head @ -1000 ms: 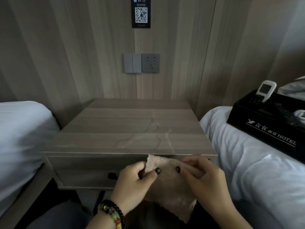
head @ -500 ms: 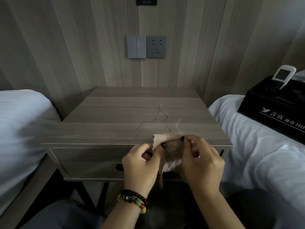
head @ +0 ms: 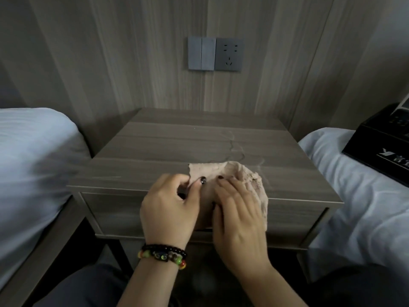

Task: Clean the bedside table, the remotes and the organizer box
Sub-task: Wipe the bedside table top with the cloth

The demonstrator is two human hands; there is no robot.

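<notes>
Scene: A person seated between two beds works at a wood-grain bedside worktop (head: 177, 149) set against a panelled wall.
Cloth: A pinkish-beige cloth (head: 239, 173) lies bunched at the front edge of the worktop, right of centre, one part draped over the edge and down the drawer front.
Left hand: The left hand (head: 170, 202) pinches the cloth's near left corner, thumb and curled fingers closed on the fabric; a beaded bracelet (head: 162, 255) circles the wrist.
Right hand: The right hand (head: 239, 213) lies over the cloth at the worktop's front edge, fingers bent onto the fabric; whether this grip closes round the cloth or merely presses it cannot be told.
Worktop surface: Faint curving streaks (head: 236, 149) mark the top just behind the cloth.
Organizer box: A black organizer box (head: 376, 149) with white lettering sits on the right bed (head: 354, 196), well apart from the worktop, cut off by the frame edge; its contents are too dim to make out.
Surroundings: A grey switch and socket panel (head: 215, 53) is fixed to the wall above; the left bed (head: 33, 162) carries white bedding.
</notes>
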